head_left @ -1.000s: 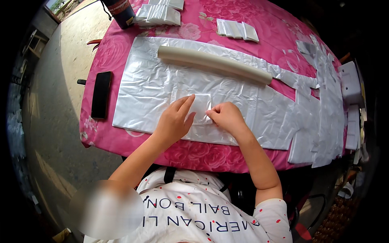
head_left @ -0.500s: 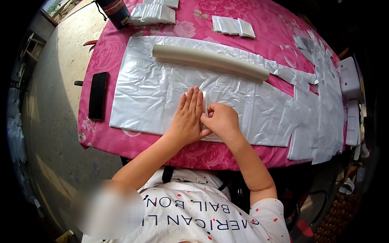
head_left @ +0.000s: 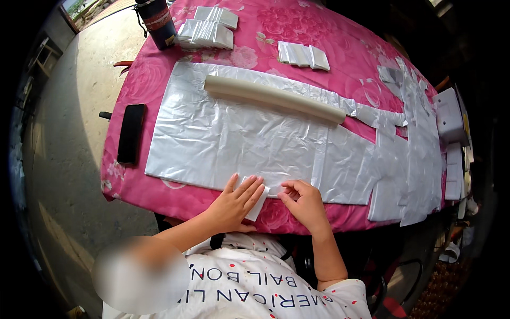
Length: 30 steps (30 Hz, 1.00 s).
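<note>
My left hand [head_left: 235, 203] lies flat, fingers together, on a small folded white plastic piece [head_left: 260, 202] at the near edge of the pink table [head_left: 340, 42]. My right hand [head_left: 303, 202] rests just to the right of that piece, fingers curled, thumb and forefinger pinched near its corner; whether it grips anything I cannot tell. Both hands sit at the front edge of a wide silvery plastic sheet [head_left: 239, 138] spread over the table. A long cream roll [head_left: 273, 98] lies across the sheet's far side.
A black flat device [head_left: 130, 133] lies at the table's left edge. A dark bottle [head_left: 156, 21] and stacks of folded white pieces [head_left: 210, 29] stand at the far end, another stack [head_left: 303, 55] further right. More plastic sheeting [head_left: 419, 138] and white boxes [head_left: 449, 114] lie at the right.
Both hands have slid toward me from the middle of the sheet to its near edge, bringing the small folded piece along. The left hand has flattened onto it.
</note>
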{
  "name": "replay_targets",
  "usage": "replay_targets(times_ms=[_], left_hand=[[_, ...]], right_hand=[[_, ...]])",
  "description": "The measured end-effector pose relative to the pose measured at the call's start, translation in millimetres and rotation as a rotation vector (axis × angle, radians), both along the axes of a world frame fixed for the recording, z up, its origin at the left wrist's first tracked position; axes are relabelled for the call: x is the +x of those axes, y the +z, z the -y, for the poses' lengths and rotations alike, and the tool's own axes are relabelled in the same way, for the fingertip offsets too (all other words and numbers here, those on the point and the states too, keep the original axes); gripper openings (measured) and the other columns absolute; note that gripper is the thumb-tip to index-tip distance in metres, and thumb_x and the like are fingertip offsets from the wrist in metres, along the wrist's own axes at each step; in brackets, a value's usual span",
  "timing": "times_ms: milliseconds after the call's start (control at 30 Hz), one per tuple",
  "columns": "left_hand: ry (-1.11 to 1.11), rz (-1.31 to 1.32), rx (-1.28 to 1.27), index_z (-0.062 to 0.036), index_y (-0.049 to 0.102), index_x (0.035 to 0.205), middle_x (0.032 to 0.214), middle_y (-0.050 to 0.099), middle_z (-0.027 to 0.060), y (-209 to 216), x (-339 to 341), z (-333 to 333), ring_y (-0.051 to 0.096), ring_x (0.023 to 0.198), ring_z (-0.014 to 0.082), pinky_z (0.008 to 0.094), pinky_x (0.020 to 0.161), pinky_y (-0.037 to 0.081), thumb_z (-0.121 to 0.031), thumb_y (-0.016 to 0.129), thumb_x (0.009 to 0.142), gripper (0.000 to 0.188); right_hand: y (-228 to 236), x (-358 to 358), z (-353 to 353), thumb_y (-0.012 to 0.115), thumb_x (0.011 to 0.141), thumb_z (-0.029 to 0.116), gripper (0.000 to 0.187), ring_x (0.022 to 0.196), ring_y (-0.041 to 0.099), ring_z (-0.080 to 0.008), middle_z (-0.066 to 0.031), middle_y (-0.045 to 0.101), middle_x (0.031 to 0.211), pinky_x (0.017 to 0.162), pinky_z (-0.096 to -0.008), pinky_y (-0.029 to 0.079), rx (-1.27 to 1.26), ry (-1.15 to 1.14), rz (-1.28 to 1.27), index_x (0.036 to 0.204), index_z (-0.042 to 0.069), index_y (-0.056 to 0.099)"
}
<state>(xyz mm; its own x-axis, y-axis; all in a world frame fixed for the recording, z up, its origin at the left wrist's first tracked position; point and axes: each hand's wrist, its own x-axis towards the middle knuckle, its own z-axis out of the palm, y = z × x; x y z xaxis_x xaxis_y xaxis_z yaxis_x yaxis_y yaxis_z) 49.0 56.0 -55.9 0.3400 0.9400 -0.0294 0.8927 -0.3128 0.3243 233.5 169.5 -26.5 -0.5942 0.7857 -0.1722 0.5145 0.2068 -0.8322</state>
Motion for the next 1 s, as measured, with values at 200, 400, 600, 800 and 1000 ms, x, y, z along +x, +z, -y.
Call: replay_targets(times_ms=[200, 400, 600, 800, 1000], left_hand=[[-0.101, 0.130, -0.143, -0.0024, 0.029, 0.138, 0.145, 0.026, 0.0158, 0.9, -34.5, 41.6, 0.024, 0.135, 0.0293, 0.0480, 0.109, 0.019, -0.030, 0.070, 0.066, 0.087], [0.238, 1.109, -0.038, 0.0005, 0.040, 0.134, 0.146, 0.014, 0.0259, 25.0, -28.3, 42.0, 0.018, 0.136, 0.0390, 0.0435, 0.108, 0.019, -0.030, 0.033, 0.085, 0.057], [0.280, 1.076, 0.140, 0.0013, 0.033, 0.136, 0.146, 0.015, 0.0255, 21.7, -25.5, 27.8, 0.023, 0.134, 0.0382, 0.0433, 0.107, 0.021, -0.039, 0.035, 0.090, 0.062], [0.513, 0.962, 0.143, 0.0007, 0.036, 0.133, 0.141, 0.028, 0.0252, 21.0, -37.2, 27.2, 0.031, 0.130, 0.0373, 0.0421, 0.104, 0.029, -0.025, 0.046, 0.089, 0.052], [0.447, 0.838, 0.166, 0.0020, 0.038, 0.131, 0.140, 0.029, 0.0243, 21.4, -32.9, 12.3, 0.037, 0.126, 0.0369, 0.0420, 0.102, 0.032, -0.014, 0.052, 0.082, 0.053]], right_hand=[[12.0, -20.2, 7.0, 0.071, 0.077, 0.017, 0.028, 0.071, 0.057, -0.0099, -0.0046, 0.063, 0.083, 0.065, -0.0228, 0.046, -0.314, 0.267, -0.157, 0.100, 0.003, 0.064], [10.5, -47.5, 4.7, 0.074, 0.072, 0.038, 0.061, 0.099, 0.052, -0.0178, -0.0078, 0.055, 0.113, 0.087, -0.0316, 0.043, -0.327, 0.447, -0.363, 0.120, 0.006, 0.054], [13.5, -58.2, -14.3, 0.067, 0.079, 0.005, 0.006, 0.077, 0.055, -0.0117, -0.0006, 0.061, 0.080, 0.075, -0.0252, 0.043, -0.374, 0.431, -0.399, 0.084, 0.004, 0.063], [26.7, -73.3, -178.5, 0.072, 0.074, 0.004, 0.015, 0.076, 0.051, -0.0161, -0.0046, 0.058, 0.084, 0.069, -0.0270, 0.041, 0.681, -0.261, -0.539, 0.086, 0.004, 0.064], [15.6, -82.5, -341.7, 0.069, 0.066, 0.001, 0.020, 0.083, 0.055, -0.0240, -0.0041, 0.061, 0.085, 0.075, -0.0354, 0.044, 1.242, -0.409, -0.216, 0.084, 0.010, 0.068]])
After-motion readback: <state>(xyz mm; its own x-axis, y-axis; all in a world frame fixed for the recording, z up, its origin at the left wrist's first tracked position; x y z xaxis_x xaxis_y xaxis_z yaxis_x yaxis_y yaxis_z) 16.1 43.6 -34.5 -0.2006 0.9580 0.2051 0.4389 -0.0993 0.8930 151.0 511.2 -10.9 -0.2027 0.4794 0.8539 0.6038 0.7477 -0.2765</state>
